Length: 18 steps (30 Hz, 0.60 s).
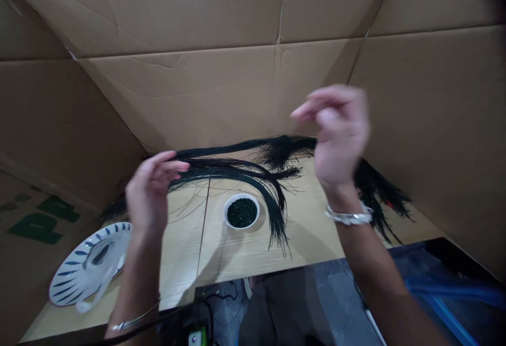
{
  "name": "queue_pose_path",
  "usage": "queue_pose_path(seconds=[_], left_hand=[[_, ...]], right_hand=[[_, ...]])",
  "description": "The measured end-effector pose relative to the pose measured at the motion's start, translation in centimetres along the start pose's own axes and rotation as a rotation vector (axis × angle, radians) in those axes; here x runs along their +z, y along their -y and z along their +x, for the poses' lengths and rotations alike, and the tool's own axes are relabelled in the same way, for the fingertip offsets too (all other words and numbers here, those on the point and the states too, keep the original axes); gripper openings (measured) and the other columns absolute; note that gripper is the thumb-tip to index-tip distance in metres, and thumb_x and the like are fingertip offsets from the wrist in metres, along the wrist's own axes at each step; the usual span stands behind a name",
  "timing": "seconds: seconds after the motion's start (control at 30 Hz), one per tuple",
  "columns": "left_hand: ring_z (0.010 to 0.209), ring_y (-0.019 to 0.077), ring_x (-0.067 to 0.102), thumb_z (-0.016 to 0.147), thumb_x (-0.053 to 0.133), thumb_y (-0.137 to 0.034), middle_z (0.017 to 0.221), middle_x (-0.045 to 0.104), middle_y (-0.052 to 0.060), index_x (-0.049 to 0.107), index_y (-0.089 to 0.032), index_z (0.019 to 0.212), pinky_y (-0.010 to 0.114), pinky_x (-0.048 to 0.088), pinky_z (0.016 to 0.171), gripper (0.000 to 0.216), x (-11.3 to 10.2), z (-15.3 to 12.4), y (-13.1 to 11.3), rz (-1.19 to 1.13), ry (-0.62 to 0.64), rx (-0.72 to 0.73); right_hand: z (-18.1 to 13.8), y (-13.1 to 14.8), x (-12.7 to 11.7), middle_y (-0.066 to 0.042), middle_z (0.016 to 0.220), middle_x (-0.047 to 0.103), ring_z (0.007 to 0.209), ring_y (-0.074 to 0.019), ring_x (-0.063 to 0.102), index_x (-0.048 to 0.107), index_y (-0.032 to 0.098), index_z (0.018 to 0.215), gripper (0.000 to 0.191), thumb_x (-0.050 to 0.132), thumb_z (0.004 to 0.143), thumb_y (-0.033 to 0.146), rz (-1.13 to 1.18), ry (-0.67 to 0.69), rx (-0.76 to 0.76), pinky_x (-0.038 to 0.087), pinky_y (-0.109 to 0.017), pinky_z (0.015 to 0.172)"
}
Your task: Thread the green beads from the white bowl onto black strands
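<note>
My left hand (150,190) hovers over the left part of the table, fingers stretched to the right and slightly apart, with nothing visible in them. Behind its fingertips lie long bundles of black strands (237,172), curving down toward the right. My right hand (342,130) is raised in front of the cardboard and blurred. Its thumb and fingers come together in a pinch; anything held there is too small or smeared to see. A small white bowl (242,211) filled with dark green-black bits stands between the hands.
A white plate with blue strokes (71,272) carries a translucent plastic item at the left. More dark strands (379,193) lie right of my right wrist. Cardboard walls (197,93) enclose the table (179,251). Below its front edge are cables and a blue frame (454,293).
</note>
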State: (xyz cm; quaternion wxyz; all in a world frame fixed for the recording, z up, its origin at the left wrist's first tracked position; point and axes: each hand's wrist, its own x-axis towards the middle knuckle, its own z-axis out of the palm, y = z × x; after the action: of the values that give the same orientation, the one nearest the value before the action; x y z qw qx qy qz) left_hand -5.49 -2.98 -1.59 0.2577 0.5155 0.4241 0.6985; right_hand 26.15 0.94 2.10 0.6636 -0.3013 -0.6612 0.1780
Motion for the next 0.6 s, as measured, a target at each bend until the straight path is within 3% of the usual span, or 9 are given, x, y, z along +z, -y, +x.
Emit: queue_pose_path(seconds=[0.07,0.13,0.23,0.27,0.4,0.6], left_hand=[[0.086,0.0196,0.071,0.093,0.056,-0.046,0.092,0.078,0.007,0.072,-0.013,0.112,0.032,0.052,0.079,0.042,1.1,0.5,4.1,0.053,0.056,-0.149],[0.088,0.0212,0.07,0.092,0.058,-0.051,0.092,0.078,0.009,0.072,-0.012,0.112,0.032,0.051,0.079,0.046,2.0,0.3,8.4,0.164,0.11,-0.193],[0.086,0.0221,0.068,0.091,0.058,-0.052,0.09,0.076,0.008,0.07,-0.013,0.109,0.034,0.051,0.082,0.045,2.6,-0.8,13.3,0.249,0.181,-0.211],[0.087,0.0222,0.068,0.092,0.057,-0.051,0.089,0.075,0.008,0.07,-0.014,0.109,0.035,0.051,0.085,0.043,2.7,-1.3,14.4,0.271,0.204,-0.2],[0.094,0.0226,0.067,0.097,0.052,-0.044,0.093,0.073,0.006,0.071,-0.017,0.112,0.035,0.05,0.089,0.036,2.5,-2.6,16.8,0.415,0.235,-0.167],[0.092,0.023,0.068,0.1,0.049,-0.042,0.092,0.073,0.005,0.07,-0.019,0.112,0.036,0.049,0.089,0.033,1.4,-3.2,18.6,0.485,0.244,-0.121]], right_hand=[[-0.9,-4.5,1.7,-0.001,0.09,0.071,0.085,-0.0165,0.067,0.067,0.022,0.098,0.013,0.058,0.096,0.032,-0.067,0.087,0.132,0.052,-0.031,0.083],[-2.6,-9.7,3.1,-0.003,0.087,0.074,0.08,-0.0166,0.066,0.071,0.02,0.088,0.015,0.06,0.094,0.028,-0.377,0.278,0.373,0.048,-0.028,0.075],[-5.7,-15.8,4.0,-0.005,0.102,0.078,0.088,-0.0186,0.069,0.075,0.022,0.097,0.022,0.052,0.097,0.023,-0.876,0.486,0.605,0.044,-0.028,0.073],[-6.6,-17.0,4.0,-0.007,0.101,0.079,0.09,-0.0205,0.07,0.076,0.021,0.095,0.022,0.054,0.095,0.021,-0.928,0.516,0.631,0.043,-0.028,0.071],[-8.8,-18.5,3.9,-0.013,0.11,0.077,0.1,-0.0263,0.071,0.075,0.017,0.1,0.022,0.055,0.095,0.021,-1.028,0.556,0.621,0.044,-0.031,0.075],[-9.2,-18.8,4.2,-0.017,0.119,0.073,0.113,-0.0292,0.066,0.073,0.014,0.11,0.023,0.055,0.096,0.02,-1.102,0.614,0.592,0.044,-0.037,0.092]])
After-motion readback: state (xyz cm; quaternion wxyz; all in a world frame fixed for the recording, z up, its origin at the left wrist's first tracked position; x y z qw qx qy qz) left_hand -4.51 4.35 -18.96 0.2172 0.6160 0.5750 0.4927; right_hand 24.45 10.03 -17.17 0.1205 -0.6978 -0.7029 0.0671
